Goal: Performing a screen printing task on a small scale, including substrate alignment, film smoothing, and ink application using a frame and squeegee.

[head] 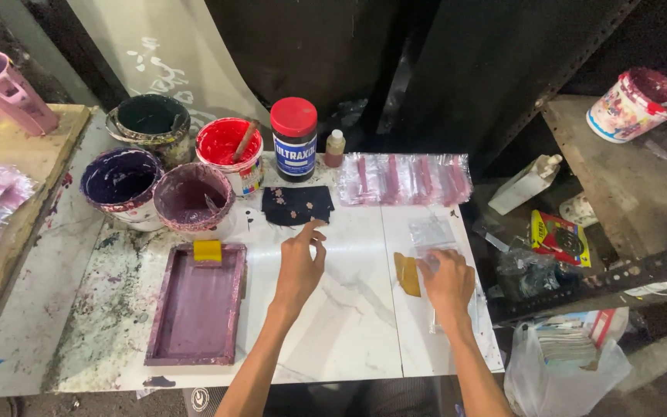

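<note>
Just beyond left hand (300,266): dark cloth (296,205)

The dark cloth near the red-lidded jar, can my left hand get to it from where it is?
Probably yes. The left hand is raised over the white table with its fingertips just short of the dark cloth, and nothing lies between them. The paint buckets stand off to the side, clear of that path.

Single head-worn view, looking steeply down and forward from close above the white surface (349,309). Forearms enter from 6 o'clock. Paint pots sit toward 10 o'clock; a shelf (619,193) lies at 3 o'clock.
</note>
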